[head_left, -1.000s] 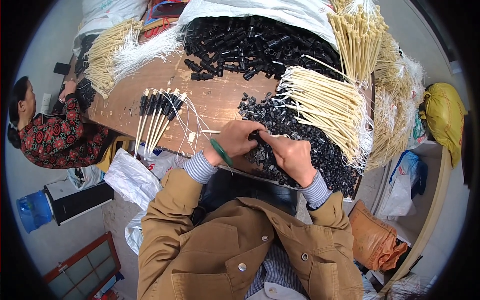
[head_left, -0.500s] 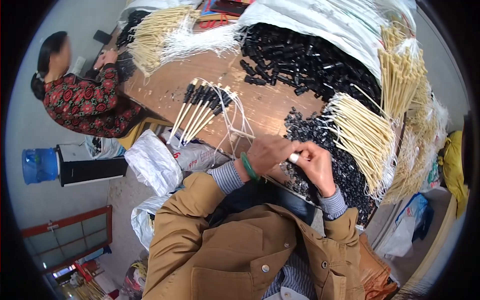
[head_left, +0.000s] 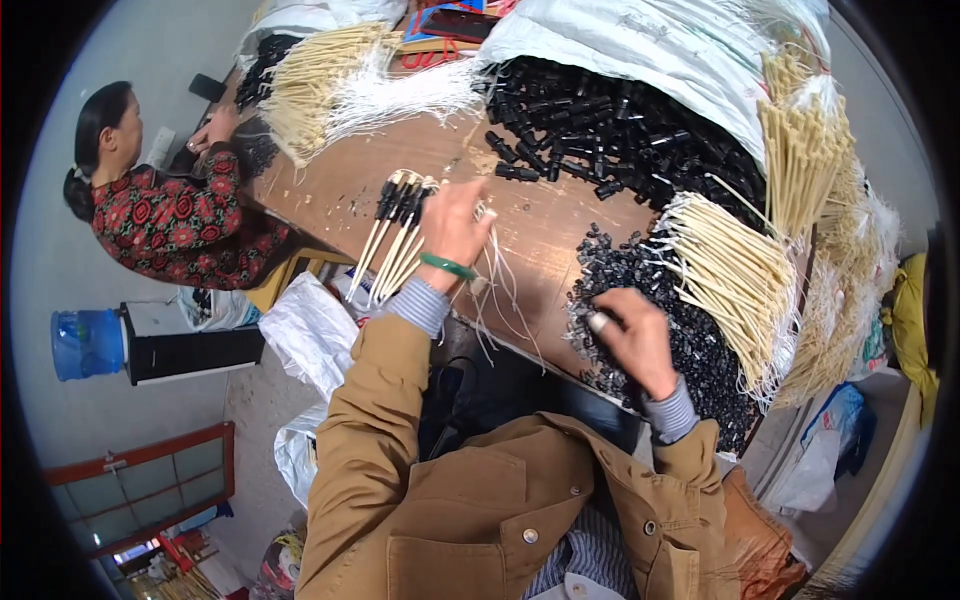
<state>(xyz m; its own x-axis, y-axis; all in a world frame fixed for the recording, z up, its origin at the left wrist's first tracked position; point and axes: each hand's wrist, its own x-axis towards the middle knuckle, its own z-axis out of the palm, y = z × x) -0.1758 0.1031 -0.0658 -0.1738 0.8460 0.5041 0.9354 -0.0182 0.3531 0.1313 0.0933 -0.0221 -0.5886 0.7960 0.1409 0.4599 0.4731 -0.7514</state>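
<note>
My left hand (head_left: 455, 228), a green bangle on its wrist, is at a row of pale sticks (head_left: 385, 262) with black sockets (head_left: 398, 203) at their far ends. Its fingers are curled and closed at the upper ends of white cords (head_left: 507, 285), which trail over the table's near edge. Whatever else lies beneath the palm is hidden. My right hand (head_left: 638, 340), with a white cover on its thumb tip, is over a heap of small black pieces (head_left: 690, 352). Its fingers bend down toward them in a pinch; I cannot make out what is between the tips.
Black sockets (head_left: 620, 115) spill from a white sack (head_left: 640, 40) at the back. Bundles of pale sticks lie at the right (head_left: 735, 280) and back left (head_left: 325, 85). A person in a flowered top (head_left: 165, 225) sits at the left table edge (head_left: 300, 222). White sacks (head_left: 310, 330) stand below.
My hands were together at the near table edge; now they are apart. The left has moved away and leftward to the row of sticks, dragging cords; the right has shifted slightly right, over the small pieces.
</note>
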